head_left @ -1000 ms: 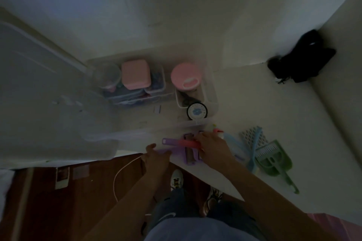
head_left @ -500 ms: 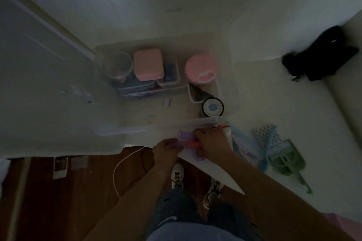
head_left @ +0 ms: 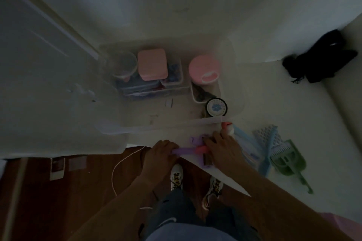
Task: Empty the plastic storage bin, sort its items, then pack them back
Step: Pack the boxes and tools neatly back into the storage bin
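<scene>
A clear plastic storage bin [head_left: 238,101] stands on a white surface, with its lid [head_left: 49,88] tilted up at the left. Inside are a pink square box [head_left: 152,66], a pink round container [head_left: 203,68], a clear cup [head_left: 122,65], small clear trays and a round tin [head_left: 216,107]. In front of the bin, my left hand [head_left: 159,155] grips the purple handle [head_left: 181,150] of a brush-like tool. My right hand [head_left: 221,150] lies over the tool's pink and purple parts [head_left: 201,149]; its grip is hidden.
To the right lie a blue scoop [head_left: 268,148], a perforated piece [head_left: 264,134] and a green scoop [head_left: 288,160]. A black bag [head_left: 321,56] sits in the far right corner. A white cord [head_left: 117,166] runs over the wooden floor by my shoes.
Both hands have drawn the purple tool slightly toward the white surface's front edge. The view has shifted, so the bin appears farther right.
</scene>
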Tool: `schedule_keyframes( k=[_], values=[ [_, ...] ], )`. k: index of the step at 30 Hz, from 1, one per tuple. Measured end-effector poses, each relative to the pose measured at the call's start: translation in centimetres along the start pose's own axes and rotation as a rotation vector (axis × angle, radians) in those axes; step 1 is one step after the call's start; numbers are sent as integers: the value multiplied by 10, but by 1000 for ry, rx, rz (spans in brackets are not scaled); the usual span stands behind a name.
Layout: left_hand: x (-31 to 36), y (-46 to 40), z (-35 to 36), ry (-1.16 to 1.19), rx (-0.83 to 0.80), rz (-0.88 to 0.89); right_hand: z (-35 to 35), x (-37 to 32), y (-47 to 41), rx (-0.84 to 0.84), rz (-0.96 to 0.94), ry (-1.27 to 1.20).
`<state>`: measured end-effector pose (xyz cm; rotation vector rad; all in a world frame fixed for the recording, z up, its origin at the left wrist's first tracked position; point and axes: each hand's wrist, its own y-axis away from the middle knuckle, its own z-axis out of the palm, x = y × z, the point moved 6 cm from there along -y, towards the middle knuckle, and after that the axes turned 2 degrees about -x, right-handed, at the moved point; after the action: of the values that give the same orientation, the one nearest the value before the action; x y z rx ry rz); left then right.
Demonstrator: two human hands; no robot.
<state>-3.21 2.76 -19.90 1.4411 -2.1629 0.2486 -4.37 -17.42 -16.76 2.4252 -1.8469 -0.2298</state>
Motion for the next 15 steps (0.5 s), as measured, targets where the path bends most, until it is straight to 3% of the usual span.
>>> schedule_keyframes(
  k=[3, 10, 15],
  values=[
    [27, 14, -33, 163, 35, 58, -24, 0, 22, -29, -33, -34],
    [99, 30, -146, 348, 119, 156, -149, 5, 66, 186, -93, -78],
    [125, 1, -234, 585, 183, 182, -231, 1, 37, 295, -154, -162]
  ],
)
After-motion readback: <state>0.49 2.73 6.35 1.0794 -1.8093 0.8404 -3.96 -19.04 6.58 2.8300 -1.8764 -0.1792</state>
